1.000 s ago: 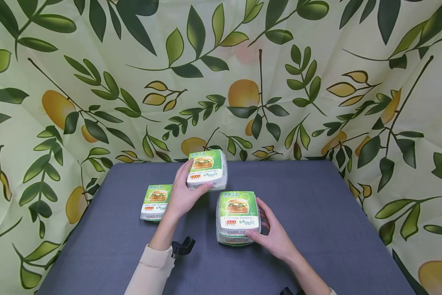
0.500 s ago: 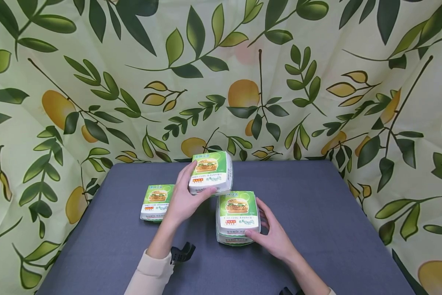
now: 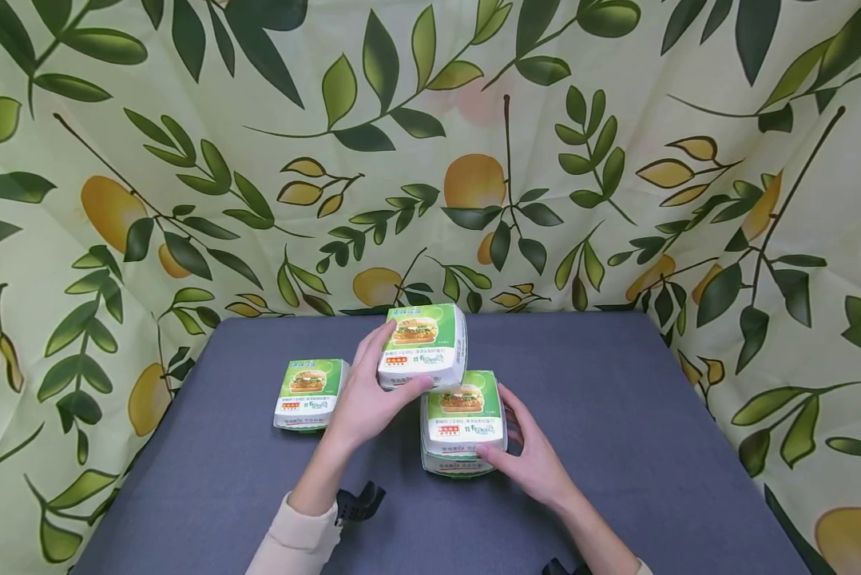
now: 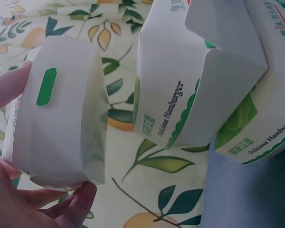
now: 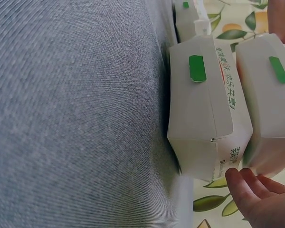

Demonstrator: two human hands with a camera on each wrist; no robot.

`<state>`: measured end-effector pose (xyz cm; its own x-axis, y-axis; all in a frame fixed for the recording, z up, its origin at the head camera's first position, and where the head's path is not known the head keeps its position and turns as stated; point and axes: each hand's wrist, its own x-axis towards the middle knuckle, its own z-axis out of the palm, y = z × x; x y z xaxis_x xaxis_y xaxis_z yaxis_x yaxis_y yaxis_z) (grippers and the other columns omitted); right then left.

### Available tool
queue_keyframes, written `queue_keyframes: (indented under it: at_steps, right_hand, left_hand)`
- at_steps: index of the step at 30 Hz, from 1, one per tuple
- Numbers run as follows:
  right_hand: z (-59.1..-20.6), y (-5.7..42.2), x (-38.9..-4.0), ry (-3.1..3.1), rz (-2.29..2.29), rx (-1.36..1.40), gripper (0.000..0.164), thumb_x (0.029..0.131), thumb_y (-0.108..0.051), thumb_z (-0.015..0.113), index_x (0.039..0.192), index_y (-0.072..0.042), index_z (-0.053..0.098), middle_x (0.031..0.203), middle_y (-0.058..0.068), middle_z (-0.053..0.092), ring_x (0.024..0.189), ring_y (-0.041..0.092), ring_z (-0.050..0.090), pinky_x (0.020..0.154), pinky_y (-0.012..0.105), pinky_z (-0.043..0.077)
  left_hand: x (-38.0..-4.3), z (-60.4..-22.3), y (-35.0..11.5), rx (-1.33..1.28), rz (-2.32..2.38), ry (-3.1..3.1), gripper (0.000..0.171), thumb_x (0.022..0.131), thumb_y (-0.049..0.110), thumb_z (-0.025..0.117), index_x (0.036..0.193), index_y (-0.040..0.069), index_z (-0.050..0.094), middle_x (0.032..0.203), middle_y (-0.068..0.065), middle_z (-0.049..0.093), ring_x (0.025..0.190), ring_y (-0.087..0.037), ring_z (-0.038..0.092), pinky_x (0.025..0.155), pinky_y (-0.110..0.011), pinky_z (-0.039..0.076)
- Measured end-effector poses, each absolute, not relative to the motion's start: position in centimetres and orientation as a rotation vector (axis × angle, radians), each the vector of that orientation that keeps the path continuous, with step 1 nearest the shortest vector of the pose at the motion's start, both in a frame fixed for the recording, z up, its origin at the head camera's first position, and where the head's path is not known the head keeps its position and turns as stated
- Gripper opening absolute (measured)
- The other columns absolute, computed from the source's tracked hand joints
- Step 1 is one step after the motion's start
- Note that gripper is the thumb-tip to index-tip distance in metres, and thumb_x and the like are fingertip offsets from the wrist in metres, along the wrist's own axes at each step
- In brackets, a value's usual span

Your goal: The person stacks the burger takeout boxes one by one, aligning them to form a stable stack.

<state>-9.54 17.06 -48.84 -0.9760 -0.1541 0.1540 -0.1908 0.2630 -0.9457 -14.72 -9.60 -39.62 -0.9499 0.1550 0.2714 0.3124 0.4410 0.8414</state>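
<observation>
My left hand grips a green-and-white paper burger box, thumb along its front and fingers at its far left side. This box is held up above the table, and in the head view it overlaps the back of a two-box stack. In the left wrist view a gap shows between the held box and the stack's upper box. My right hand holds the right side of that upper box, thumb at its front corner. Beneath it, the lower box stands on the table.
Another burger box sits alone on the grey-blue tablecloth, left of the stack and beside the left forearm. A leaf-and-fruit patterned cloth hangs behind the table and at its sides. Black straps go round the wrists.
The left hand has carried its burger box to the right and slightly nearer, from behind the stack's left side to over its back part. The right hand and the stack stay almost still.
</observation>
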Motion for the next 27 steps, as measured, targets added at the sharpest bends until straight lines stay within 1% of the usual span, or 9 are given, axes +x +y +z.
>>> queue_keyframes:
  at_steps: [6, 11, 16, 18, 24, 27]
  right_hand:
    - [-48.8, 17.0, -9.5, -2.476, 1.858, 0.333, 0.090, 0.087, -0.024, 0.081, 0.160, -0.014, 0.028, 0.152, 0.008, 0.044, 0.133, 0.027, 0.045, 0.107, 0.040, 0.044]
    - [-48.9, 17.0, -9.5, -2.457, 1.863, 0.352, 0.090, 0.087, -0.022, 0.081, 0.160, -0.013, 0.029, 0.152, 0.008, 0.045, 0.133, 0.030, 0.045, 0.106, 0.038, 0.044]
    - [-49.0, 17.1, -9.5, -2.453, 1.848, 0.366, 0.090, 0.087, -0.021, 0.082, 0.160, -0.014, 0.030, 0.152, 0.008, 0.045, 0.132, 0.031, 0.045, 0.105, 0.037, 0.045]
    - [-48.9, 17.2, -9.4, -2.456, 1.839, 0.368, 0.090, 0.086, -0.020, 0.082, 0.160, -0.014, 0.030, 0.153, 0.008, 0.044, 0.132, 0.031, 0.045, 0.106, 0.039, 0.045]
    - [-48.4, 17.4, -9.2, -2.479, 1.798, 0.357, 0.089, 0.086, -0.022, 0.082, 0.159, -0.015, 0.031, 0.157, 0.008, 0.040, 0.134, 0.033, 0.045, 0.106, 0.049, 0.044]
    - [-48.0, 17.5, -9.2, -2.479, 1.782, 0.364, 0.089, 0.087, -0.022, 0.082, 0.159, -0.012, 0.031, 0.158, 0.010, 0.038, 0.136, 0.034, 0.044, 0.106, 0.052, 0.044]
  left_hand:
    - [-14.3, -39.8, -9.2, -0.410, -1.505, -2.570, 0.096, 0.080, 0.050, 0.085, 0.159, 0.027, 0.035, 0.161, 0.001, 0.030, 0.144, -0.026, 0.034, 0.114, -0.056, 0.031]
    - [-13.9, -40.0, -8.9, -0.435, -1.523, -2.575, 0.097, 0.079, 0.050, 0.085, 0.159, 0.025, 0.035, 0.161, 0.000, 0.030, 0.144, -0.026, 0.034, 0.115, -0.055, 0.030]
    - [-13.5, -40.3, -8.6, -0.442, -1.552, -2.593, 0.097, 0.079, 0.051, 0.085, 0.158, 0.027, 0.035, 0.161, 0.001, 0.028, 0.144, -0.027, 0.033, 0.114, -0.057, 0.031]
    - [-13.4, -40.3, -8.5, -0.446, -1.559, -2.599, 0.096, 0.079, 0.051, 0.084, 0.158, 0.028, 0.035, 0.162, 0.002, 0.027, 0.143, -0.027, 0.033, 0.114, -0.058, 0.031]
    - [-13.1, -40.4, -8.2, -0.477, -1.541, -2.597, 0.096, 0.079, 0.051, 0.085, 0.158, 0.028, 0.035, 0.162, 0.001, 0.027, 0.143, -0.027, 0.034, 0.114, -0.058, 0.032]
    - [-13.1, -40.6, -8.1, -0.485, -1.531, -2.594, 0.097, 0.079, 0.052, 0.085, 0.158, 0.028, 0.035, 0.162, 0.001, 0.027, 0.143, -0.027, 0.035, 0.113, -0.058, 0.032]
